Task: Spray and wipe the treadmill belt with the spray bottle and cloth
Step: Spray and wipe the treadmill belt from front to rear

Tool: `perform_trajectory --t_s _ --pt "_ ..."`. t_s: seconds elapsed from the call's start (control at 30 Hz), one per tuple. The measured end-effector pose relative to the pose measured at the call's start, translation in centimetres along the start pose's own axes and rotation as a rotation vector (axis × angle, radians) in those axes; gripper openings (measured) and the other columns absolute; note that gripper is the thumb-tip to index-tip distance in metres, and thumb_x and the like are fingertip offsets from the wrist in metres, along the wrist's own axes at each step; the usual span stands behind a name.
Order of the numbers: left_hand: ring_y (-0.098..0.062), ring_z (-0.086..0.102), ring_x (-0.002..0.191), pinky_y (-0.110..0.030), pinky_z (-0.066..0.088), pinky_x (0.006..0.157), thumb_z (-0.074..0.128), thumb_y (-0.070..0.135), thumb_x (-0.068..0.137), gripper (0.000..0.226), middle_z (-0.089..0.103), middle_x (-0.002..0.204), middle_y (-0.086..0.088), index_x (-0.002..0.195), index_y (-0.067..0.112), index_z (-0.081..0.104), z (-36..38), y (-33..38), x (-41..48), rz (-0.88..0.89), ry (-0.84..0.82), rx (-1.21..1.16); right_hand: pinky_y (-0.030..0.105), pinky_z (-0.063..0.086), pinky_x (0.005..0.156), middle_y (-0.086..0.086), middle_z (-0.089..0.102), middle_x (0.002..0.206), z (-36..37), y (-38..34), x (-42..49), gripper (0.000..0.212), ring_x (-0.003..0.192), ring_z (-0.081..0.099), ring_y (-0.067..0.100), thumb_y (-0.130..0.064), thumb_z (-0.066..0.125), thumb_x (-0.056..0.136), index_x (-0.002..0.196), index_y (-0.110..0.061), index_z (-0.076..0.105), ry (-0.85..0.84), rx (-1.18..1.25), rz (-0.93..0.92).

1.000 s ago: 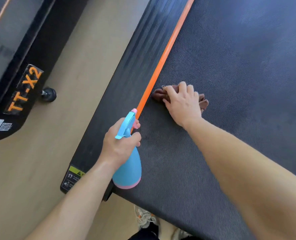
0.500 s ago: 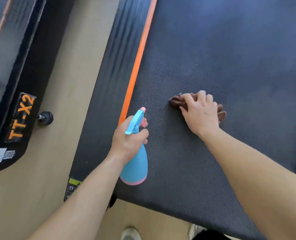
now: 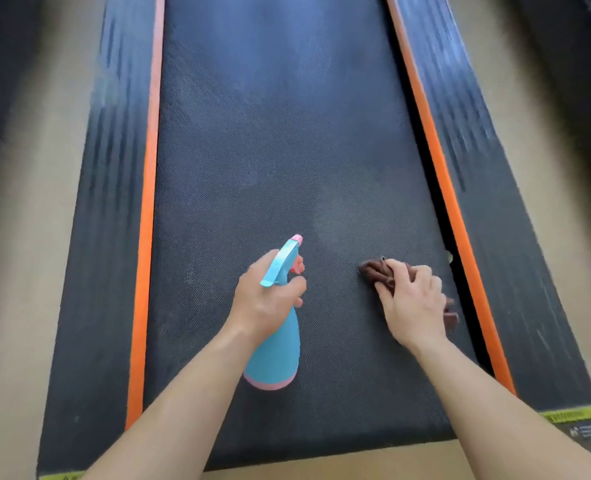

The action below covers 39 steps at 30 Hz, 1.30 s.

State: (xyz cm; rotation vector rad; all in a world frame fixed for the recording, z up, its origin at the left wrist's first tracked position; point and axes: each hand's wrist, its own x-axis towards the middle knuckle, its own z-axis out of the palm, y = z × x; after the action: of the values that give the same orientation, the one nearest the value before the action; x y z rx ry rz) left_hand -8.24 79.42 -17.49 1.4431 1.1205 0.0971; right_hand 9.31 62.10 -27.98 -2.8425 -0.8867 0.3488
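Note:
The dark textured treadmill belt (image 3: 273, 140) runs straight away from me between two orange stripes. My left hand (image 3: 266, 299) grips a blue spray bottle (image 3: 275, 355) with a pink base and pink nozzle tip, held over the belt's near middle and pointing away from me. My right hand (image 3: 413, 299) presses a crumpled brown cloth (image 3: 373, 270) flat on the belt, close to the right orange stripe. Most of the cloth is hidden under my fingers.
Ribbed black side rails (image 3: 110, 188) flank the belt, each edged by an orange stripe (image 3: 439, 161). Tan floor (image 3: 27, 237) lies on both sides and at the belt's near end. A yellow-green warning label (image 3: 574, 419) sits on the right rail's near corner. Dark blurred shapes fill the far corners.
The view has swung so the belt now runs straight ahead. My right hand has slid the cloth from beside the left orange stripe across to the right stripe. The bottle stays gripped.

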Motion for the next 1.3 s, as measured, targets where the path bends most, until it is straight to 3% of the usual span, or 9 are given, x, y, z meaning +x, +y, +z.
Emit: perform_trajectory --t_s 0.1,0.27,0.37,0.57,0.67,0.83,0.97,1.13,1.3 --pt "-0.006 0.071 0.067 -0.054 0.063 0.087 0.066 0.031 0.072 0.028 0.073 0.095 0.015 0.091 0.052 0.068 1.9 1.3 1.9 0.068 -0.024 0.054 0.050 0.044 0.090 0.012 0.047 0.119 1.0 0.6 1.0 0.041 0.104 0.047 0.036 -0.049 0.059 0.095 0.132 -0.031 0.053 -0.024 0.037 -0.006" --pt "-0.016 0.076 0.073 -0.047 0.063 0.088 0.064 0.034 0.070 0.040 0.074 0.096 0.009 0.109 0.027 0.073 4.0 2.2 3.1 0.103 -0.051 0.145 0.049 0.047 0.076 0.015 0.051 0.106 2.0 0.9 1.2 0.035 0.091 0.051 0.037 -0.047 0.065 0.092 0.119 -0.026 0.057 0.124 -0.013 -0.053" --pt "-0.014 0.076 0.075 -0.048 0.063 0.088 0.066 0.035 0.070 0.038 0.075 0.094 0.007 0.108 0.033 0.072 4.5 1.3 3.0 0.113 -0.039 0.118 0.049 0.047 0.075 0.015 0.051 0.105 2.2 0.8 1.1 0.036 0.092 0.052 0.038 -0.048 0.062 0.092 0.119 -0.025 0.058 0.143 -0.020 -0.065" --pt "-0.007 0.064 0.086 -0.028 0.063 0.070 0.069 0.006 0.094 0.048 0.063 0.096 0.004 0.135 0.030 0.069 4.7 -1.0 2.3 0.108 -0.008 -0.118 0.050 0.043 0.088 0.013 0.046 0.119 1.5 0.8 1.6 0.040 0.107 0.047 0.037 -0.054 0.049 0.098 0.128 -0.029 0.048 0.021 -0.013 -0.057" --pt "-0.008 0.065 0.081 -0.030 0.064 0.072 0.072 0.010 0.093 0.046 0.063 0.093 0.006 0.134 0.029 0.070 5.3 -1.7 1.9 0.097 0.000 -0.081 0.049 0.043 0.088 0.013 0.046 0.119 1.5 0.8 1.6 0.041 0.107 0.047 0.037 -0.055 0.048 0.098 0.128 -0.027 0.048 0.038 0.000 -0.072" --pt "-0.014 0.073 0.061 -0.036 0.064 0.085 0.077 0.036 0.072 0.034 0.060 0.075 0.011 0.105 0.031 0.072 5.9 -0.6 1.0 0.009 0.077 0.013 0.050 0.041 0.088 0.014 0.046 0.120 1.3 0.6 1.2 0.040 0.107 0.046 0.038 -0.053 0.049 0.099 0.128 -0.026 0.050 0.028 0.027 -0.047" --pt "-0.011 0.072 0.060 -0.025 0.060 0.073 0.080 0.025 0.086 0.034 0.061 0.080 0.012 0.119 0.027 0.076 6.1 -0.6 1.2 0.047 0.083 0.091 0.050 0.042 0.086 0.014 0.046 0.119 1.5 0.8 1.4 0.040 0.105 0.047 0.038 -0.053 0.049 0.099 0.127 -0.024 0.052 0.056 0.034 -0.077" --pt "-0.012 0.074 0.061 -0.031 0.060 0.076 0.078 0.024 0.086 0.024 0.057 0.074 0.011 0.109 0.028 0.076 6.1 -0.8 1.8 0.035 0.110 0.123 0.050 0.043 0.085 0.014 0.048 0.118 1.7 0.8 1.5 0.039 0.104 0.048 0.037 -0.052 0.049 0.099 0.127 -0.025 0.051 0.074 0.037 -0.087" --pt "-0.013 0.074 0.064 -0.041 0.066 0.083 0.084 0.032 0.074 0.045 0.066 0.084 0.009 0.117 0.021 0.076 6.7 -0.7 1.2 0.041 0.094 0.107 0.050 0.043 0.086 0.013 0.048 0.119 1.5 1.0 1.4 0.039 0.105 0.047 0.036 -0.051 0.050 0.099 0.129 -0.026 0.051 0.085 0.071 -0.084"
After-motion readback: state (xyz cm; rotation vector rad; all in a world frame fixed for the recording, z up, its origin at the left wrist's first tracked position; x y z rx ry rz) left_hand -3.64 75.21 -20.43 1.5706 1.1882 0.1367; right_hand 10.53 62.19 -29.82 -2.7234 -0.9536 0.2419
